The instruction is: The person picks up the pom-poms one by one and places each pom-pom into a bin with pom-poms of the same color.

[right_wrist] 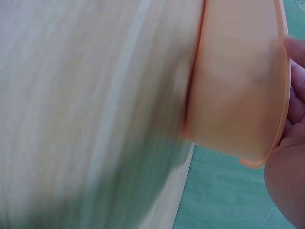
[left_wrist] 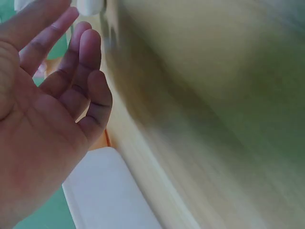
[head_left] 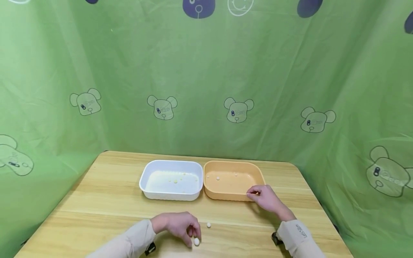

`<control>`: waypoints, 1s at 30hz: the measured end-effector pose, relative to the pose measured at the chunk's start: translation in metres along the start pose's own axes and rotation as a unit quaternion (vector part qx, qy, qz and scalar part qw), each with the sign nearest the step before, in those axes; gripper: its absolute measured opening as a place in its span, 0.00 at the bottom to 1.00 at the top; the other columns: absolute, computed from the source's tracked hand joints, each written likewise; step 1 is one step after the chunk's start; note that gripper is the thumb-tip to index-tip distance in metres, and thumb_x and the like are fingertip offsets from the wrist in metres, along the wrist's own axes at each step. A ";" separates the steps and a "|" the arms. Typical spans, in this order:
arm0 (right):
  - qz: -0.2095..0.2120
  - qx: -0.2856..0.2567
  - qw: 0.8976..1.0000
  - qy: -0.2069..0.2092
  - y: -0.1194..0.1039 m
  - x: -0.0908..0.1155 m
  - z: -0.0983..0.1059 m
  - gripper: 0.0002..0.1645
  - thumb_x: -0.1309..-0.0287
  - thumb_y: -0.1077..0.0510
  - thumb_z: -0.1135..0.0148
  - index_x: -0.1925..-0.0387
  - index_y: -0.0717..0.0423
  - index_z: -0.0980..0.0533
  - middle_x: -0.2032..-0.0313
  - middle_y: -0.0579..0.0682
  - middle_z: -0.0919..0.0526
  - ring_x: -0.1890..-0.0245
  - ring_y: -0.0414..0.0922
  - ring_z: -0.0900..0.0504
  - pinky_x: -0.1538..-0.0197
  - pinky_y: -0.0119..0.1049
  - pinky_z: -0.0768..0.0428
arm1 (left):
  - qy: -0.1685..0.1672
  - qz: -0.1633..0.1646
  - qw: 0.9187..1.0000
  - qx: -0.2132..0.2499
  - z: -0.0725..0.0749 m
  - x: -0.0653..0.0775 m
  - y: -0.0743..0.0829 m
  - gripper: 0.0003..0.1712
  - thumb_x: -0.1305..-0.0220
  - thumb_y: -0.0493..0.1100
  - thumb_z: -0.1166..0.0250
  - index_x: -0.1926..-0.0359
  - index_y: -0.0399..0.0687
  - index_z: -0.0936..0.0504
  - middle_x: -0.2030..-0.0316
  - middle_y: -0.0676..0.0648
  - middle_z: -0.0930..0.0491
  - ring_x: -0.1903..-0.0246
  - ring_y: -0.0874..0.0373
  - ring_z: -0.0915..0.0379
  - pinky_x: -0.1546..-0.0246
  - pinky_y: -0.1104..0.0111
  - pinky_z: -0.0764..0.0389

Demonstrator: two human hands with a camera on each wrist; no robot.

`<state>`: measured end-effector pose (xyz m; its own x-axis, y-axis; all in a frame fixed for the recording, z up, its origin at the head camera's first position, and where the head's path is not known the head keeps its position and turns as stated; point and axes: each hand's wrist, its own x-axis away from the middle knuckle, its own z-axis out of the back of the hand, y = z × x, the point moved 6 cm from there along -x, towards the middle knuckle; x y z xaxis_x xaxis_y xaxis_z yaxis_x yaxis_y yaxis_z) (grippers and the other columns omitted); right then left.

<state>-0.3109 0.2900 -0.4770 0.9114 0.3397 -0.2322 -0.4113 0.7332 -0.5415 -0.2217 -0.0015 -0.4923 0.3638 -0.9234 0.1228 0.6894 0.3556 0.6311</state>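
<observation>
My left hand [head_left: 180, 225] is low over the table, its thumb and fingertips beside a white ball [head_left: 196, 242]. In the left wrist view its fingers [left_wrist: 90, 50] are loosely bent and apart, with a white ball [left_wrist: 90, 5] just past the fingertips. A smaller white ball [head_left: 208, 225] lies beyond that hand. My right hand [head_left: 266, 199] holds the rim of the orange bin [head_left: 226, 196] at its near right corner, thumb outside and fingers over the inner side. Several small pale balls lie in the orange bin.
Left of the orange bin stands a white bin [head_left: 171, 196] with several small yellowish bits inside. Both bins are on a wooden table [head_left: 106, 193]. A green curtain [head_left: 200, 136] printed with bear heads surrounds the back and sides.
</observation>
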 end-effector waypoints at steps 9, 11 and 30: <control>0.000 0.000 1.000 0.000 0.001 0.000 0.000 0.03 0.42 0.54 0.35 0.70 0.46 0.17 0.71 0.38 0.18 0.70 0.37 0.24 0.64 0.34 0.25 | 0.017 0.001 0.999 -0.047 -0.005 -0.005 0.001 0.13 0.51 0.38 0.26 0.62 0.50 0.15 0.73 0.60 0.26 0.74 0.75 0.33 0.71 0.82 0.29; 0.000 -0.001 1.000 0.000 0.001 0.000 0.000 0.03 0.42 0.54 0.35 0.70 0.46 0.17 0.71 0.38 0.18 0.70 0.37 0.24 0.64 0.34 0.25 | 0.018 0.001 0.999 -0.047 -0.006 -0.006 0.001 0.12 0.51 0.37 0.26 0.62 0.50 0.15 0.73 0.60 0.26 0.74 0.75 0.33 0.71 0.82 0.29; -0.007 -0.007 1.000 0.002 0.000 0.000 0.000 0.03 0.43 0.55 0.35 0.71 0.46 0.17 0.71 0.38 0.18 0.70 0.37 0.24 0.65 0.34 0.25 | 0.029 0.016 0.998 -0.046 -0.005 -0.010 -0.001 0.10 0.50 0.37 0.27 0.66 0.52 0.17 0.74 0.64 0.27 0.74 0.76 0.33 0.71 0.81 0.29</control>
<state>-0.3107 0.2904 -0.4769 0.9174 0.3263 -0.2280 -0.3978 0.7298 -0.5561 -0.2231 0.0078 -0.4979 0.4207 -0.9022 0.0954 0.7300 0.3991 0.5549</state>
